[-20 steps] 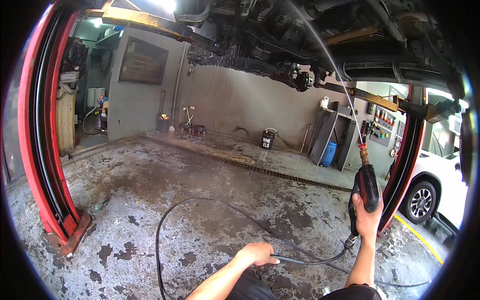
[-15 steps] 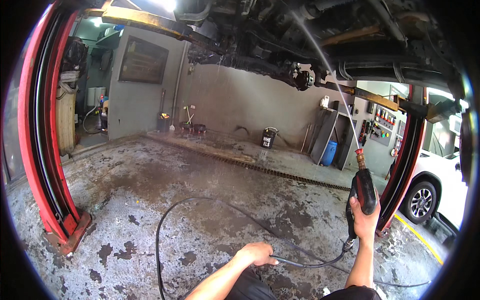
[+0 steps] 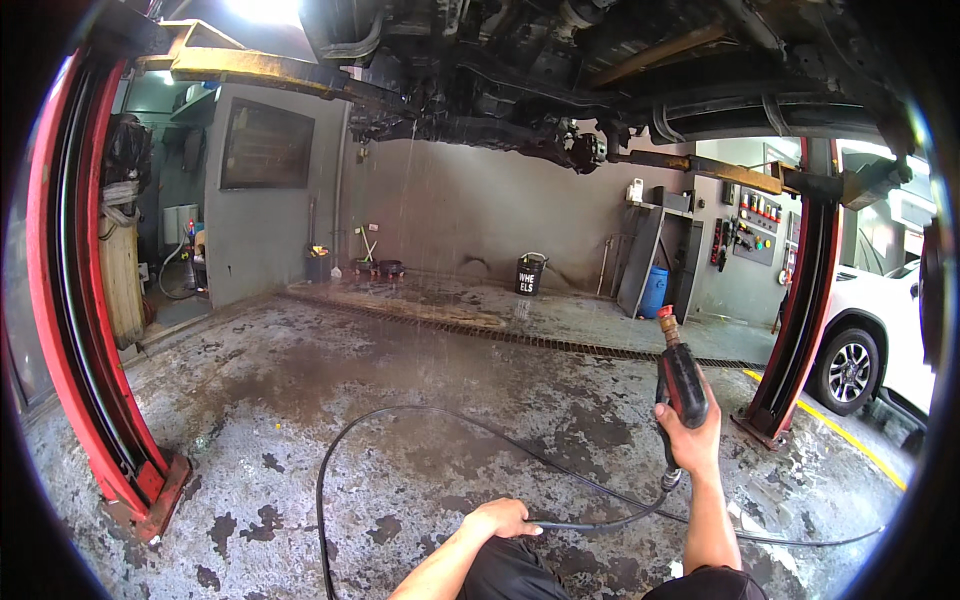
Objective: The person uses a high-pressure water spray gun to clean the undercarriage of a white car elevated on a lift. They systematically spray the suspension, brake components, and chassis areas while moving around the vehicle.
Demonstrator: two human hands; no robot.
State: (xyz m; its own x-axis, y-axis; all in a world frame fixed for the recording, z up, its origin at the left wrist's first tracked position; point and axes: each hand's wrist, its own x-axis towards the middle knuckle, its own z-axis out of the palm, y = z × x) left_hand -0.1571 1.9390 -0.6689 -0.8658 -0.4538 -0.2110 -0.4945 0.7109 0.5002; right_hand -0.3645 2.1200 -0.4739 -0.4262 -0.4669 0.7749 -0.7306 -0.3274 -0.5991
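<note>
My right hand (image 3: pixel 695 435) is closed round the grip of a black and red pressure washer gun (image 3: pixel 684 385). Its brass nozzle with a red tip points up, and no jet shows from it. A black hose (image 3: pixel 600 523) runs from the base of the gun across to my left hand (image 3: pixel 503 519), whose fingers are wrapped round it near my dark-clothed knee. From there the hose loops out over the floor. Overhead is the dark underside of a raised vehicle (image 3: pixel 520 90), with water dripping from it.
Red lift posts stand at left (image 3: pixel 100 300) and right (image 3: pixel 800 290), with yellow lift arms (image 3: pixel 270 68) above. A drain grate (image 3: pixel 520 338) crosses the wet, patchy floor. Beyond are a black bucket (image 3: pixel 530 276) and a blue drum (image 3: pixel 654 292). A white car (image 3: pixel 880 320) is at the right.
The water jet from the gun has stopped. My right hand has moved left with the gun. My left hand has shifted slightly left and down, still on the hose.
</note>
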